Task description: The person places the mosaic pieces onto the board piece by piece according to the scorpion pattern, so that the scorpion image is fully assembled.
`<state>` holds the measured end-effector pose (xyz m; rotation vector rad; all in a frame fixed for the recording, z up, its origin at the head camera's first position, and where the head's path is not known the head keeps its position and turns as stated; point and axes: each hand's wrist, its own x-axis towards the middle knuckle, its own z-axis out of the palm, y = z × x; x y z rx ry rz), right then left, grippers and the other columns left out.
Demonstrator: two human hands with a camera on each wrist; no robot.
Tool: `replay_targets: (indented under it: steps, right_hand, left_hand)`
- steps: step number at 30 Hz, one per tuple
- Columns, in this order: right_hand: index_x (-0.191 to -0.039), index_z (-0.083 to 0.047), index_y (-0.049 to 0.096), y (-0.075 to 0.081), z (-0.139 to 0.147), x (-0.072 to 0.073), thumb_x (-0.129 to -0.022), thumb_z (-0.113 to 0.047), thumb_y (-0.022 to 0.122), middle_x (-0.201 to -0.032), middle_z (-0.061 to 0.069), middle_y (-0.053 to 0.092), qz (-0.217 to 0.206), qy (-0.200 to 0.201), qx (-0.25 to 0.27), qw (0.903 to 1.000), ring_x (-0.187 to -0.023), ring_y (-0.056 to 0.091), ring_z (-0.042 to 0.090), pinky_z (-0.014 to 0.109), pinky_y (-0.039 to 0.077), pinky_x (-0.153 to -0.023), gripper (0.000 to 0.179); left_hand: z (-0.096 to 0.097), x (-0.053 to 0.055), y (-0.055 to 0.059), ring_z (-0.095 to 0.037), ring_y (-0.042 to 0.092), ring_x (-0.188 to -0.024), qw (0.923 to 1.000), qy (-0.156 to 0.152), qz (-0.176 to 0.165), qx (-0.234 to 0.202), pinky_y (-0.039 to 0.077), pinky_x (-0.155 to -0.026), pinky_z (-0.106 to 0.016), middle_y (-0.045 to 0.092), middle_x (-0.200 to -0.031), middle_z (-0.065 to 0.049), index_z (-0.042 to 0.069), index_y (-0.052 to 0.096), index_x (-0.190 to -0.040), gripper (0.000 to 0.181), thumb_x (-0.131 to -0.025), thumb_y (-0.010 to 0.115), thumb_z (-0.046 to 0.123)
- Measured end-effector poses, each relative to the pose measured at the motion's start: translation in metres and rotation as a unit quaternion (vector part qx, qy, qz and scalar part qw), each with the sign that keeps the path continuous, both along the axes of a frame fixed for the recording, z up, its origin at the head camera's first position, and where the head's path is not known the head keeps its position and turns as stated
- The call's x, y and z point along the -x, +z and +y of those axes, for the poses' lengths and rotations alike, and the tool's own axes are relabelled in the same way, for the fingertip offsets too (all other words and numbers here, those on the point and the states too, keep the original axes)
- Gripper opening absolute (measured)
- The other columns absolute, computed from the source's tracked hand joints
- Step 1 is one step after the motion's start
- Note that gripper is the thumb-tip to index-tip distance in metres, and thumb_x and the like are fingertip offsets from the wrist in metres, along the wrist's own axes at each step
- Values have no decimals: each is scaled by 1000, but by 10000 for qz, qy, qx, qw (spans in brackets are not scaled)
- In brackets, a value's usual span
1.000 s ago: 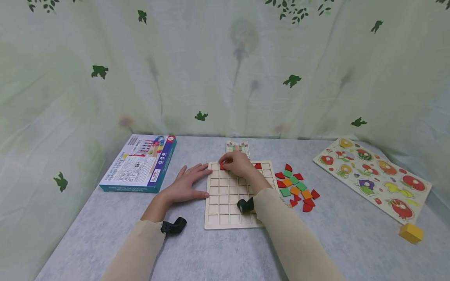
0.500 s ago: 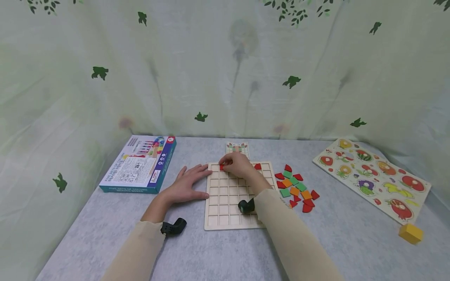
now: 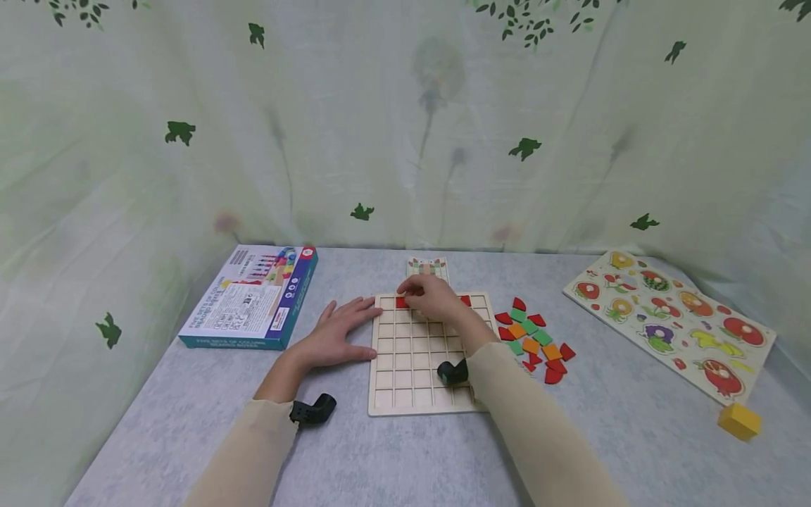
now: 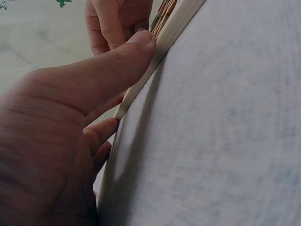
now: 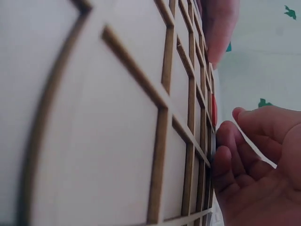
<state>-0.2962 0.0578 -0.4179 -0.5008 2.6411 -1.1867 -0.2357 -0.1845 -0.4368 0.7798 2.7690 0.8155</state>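
Note:
A pale wooden grid board lies in the middle of the table. My left hand rests at its left edge, fingers spread and nearly straight; in the left wrist view the thumb lies along that edge. Over the top rows is my right hand, fingers loosely bent. In the right wrist view its thumb and index finger stand apart with nothing between them. A red piece sits in the board's top row, just left of these fingertips. Another red piece shows farther right in that row, partly behind the hand.
Several red, green and orange pieces lie right of the board. A small pattern card is behind it. A box stands at left; a fruit picture board and a yellow block are at right.
My right hand and forearm have shifted slightly right, and more of the red piece at the top left of the board shows. The left hand has stayed in place.

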Motion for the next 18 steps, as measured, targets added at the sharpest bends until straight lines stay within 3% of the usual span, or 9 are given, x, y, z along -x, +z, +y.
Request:
replay_targets:
  steps: [4,8,13,18]
  right_hand:
    - [-119,-14,69,3,5,-4,-100,-18,58,-111,4,67,38,158,64,9998,-101,63,18,34,54,-87,22]
    - [-121,-13,68,11,10,-13,-100,-19,59,-117,5,68,160,343,114,9992,-108,64,21,39,53,-96,24]
    - [-121,-15,68,23,20,-26,-99,-19,60,-119,3,68,271,421,206,9985,-109,63,22,43,52,-99,23]
    - [-121,-15,68,26,30,-36,-99,-19,61,-123,4,68,341,391,302,9982,-109,63,22,43,53,-98,23]
  left_hand:
    - [1,1,0,-34,17,-156,10000,30,-27,18,-4,-122,-64,29,-165,-8,19,45,-151,80,-83,77,46]
    - [1,1,-2,-33,16,-156,10000,35,-32,28,-5,-123,-64,29,-166,-7,20,45,-152,80,-83,76,48]
    - [1,2,-2,-33,17,-156,10000,26,-16,20,-5,-123,-64,29,-166,-7,20,45,-152,80,-84,76,49]
    - [0,2,-2,-33,16,-156,10000,46,-62,15,-5,-123,-63,29,-166,-6,20,44,-152,80,-83,76,48]
